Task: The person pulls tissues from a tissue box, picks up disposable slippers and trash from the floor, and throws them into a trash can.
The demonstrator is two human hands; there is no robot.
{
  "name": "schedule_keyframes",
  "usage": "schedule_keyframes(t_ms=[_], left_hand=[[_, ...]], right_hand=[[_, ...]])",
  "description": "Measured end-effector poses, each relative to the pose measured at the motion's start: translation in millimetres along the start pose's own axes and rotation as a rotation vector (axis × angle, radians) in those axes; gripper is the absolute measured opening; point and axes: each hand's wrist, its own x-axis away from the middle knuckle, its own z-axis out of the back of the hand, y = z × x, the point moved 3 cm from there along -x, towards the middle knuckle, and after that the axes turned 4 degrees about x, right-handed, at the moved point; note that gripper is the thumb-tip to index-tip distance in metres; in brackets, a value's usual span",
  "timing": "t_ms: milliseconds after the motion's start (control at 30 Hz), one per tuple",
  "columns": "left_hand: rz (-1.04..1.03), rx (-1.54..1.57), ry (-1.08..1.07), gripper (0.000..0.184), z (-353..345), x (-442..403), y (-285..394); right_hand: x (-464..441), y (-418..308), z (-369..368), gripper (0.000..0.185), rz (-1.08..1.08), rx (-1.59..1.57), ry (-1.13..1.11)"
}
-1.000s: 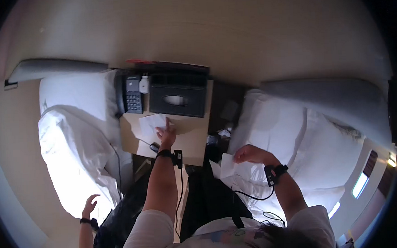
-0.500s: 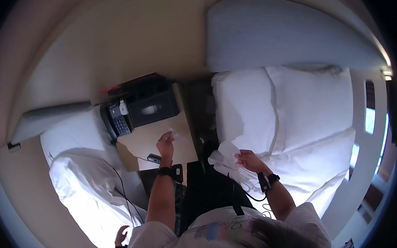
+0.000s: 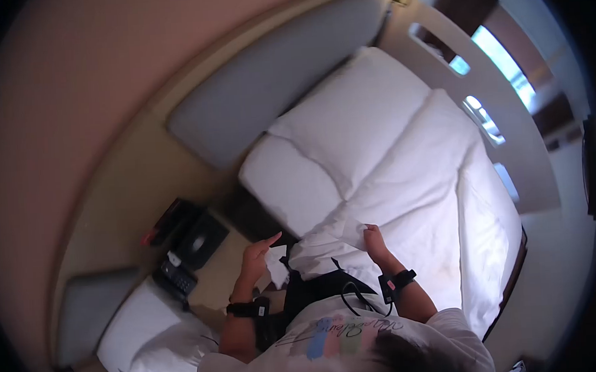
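A crumpled white tissue [image 3: 276, 265] hangs from my left hand [image 3: 253, 261], pinched below an outstretched index finger. The hand is beside the right edge of the nightstand [image 3: 229, 270]. My right hand [image 3: 376, 243] is closed on a thin white sheet [image 3: 352, 232], which looks like another tissue. It is held over the white bedding [image 3: 409, 247], and its edges blend into the bedding behind. Both wrists wear black straps with small boxes, and a cable runs near the right one.
A black telephone [image 3: 176, 277] and a dark box [image 3: 202, 239] stand on the nightstand. White pillows [image 3: 348, 123] lie against a grey padded headboard [image 3: 272, 73]. Part of a second bed [image 3: 165, 354] shows at lower left. A partition with slots [image 3: 433, 64] borders the right side.
My view has turned right, so the nightstand now sits at lower left. My left hand has left the nightstand top and come nearer my body. The right hand keeps its sheet.
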Motion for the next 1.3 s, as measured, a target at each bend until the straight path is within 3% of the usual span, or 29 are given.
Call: schedule_keyframes(t_ms=[67, 200, 267, 367, 400, 467, 533, 600, 867, 1033, 1100, 1167, 1233, 1300], left_hand=[[-0.105, 0.044, -0.072, 0.062, -20, -2, 33], [-0.208, 0.022, -0.239, 0.059, -61, -8, 77], [-0.316, 0.199, -0.223, 0.055, -90, -3, 108], [-0.21, 0.137, -0.308, 0.051, -134, 9, 156], [-0.341, -0.033, -0.32, 0.051, -152, 12, 171], [-0.427, -0.136, -0.412, 0.052, -195, 10, 178], [-0.463, -0.123, -0.478, 0.052, -245, 16, 196], [-0.383, 0.025, -0.629, 0.052, -295, 22, 206], [-0.198, -0.078, -0.942, 0.042, -457, 50, 262], [-0.231, -0.191, -1.117, 0.026, -481, 13, 216], [-0.243, -0.187, -1.204, 0.019, -496, 4, 190], [0.01, 0.132, -1.143, 0.014, -511, 2, 173], [0.021, 0.132, -1.192, 0.013, -533, 13, 180], [0.103, 0.113, -1.284, 0.012, -557, 30, 177]], right_hand=[[39, -22, 10, 0.033, 0.075, -0.027, 0.249], [73, -35, 51, 0.033, 0.199, -0.09, 0.37], [83, -31, 74, 0.028, 0.381, -0.088, 0.321], [102, -19, 110, 0.029, 0.397, -0.227, 0.468], [120, -26, 125, 0.029, 0.405, -0.242, 0.498], [153, -38, 151, 0.04, 0.346, -0.095, 0.183], [187, -31, 189, 0.042, 0.388, -0.052, 0.229], [217, -18, 225, 0.043, 0.418, -0.007, 0.263], [329, 24, 333, 0.047, 0.324, -0.051, 0.489], [363, 50, 325, 0.034, 0.266, 0.077, 0.542], [384, 56, 316, 0.027, 0.149, 0.087, 0.547], [397, 54, 303, 0.025, 0.164, 0.276, 0.523], [406, 58, 298, 0.022, 0.1, 0.291, 0.512], [415, 61, 297, 0.021, 0.345, 0.368, 0.579]])
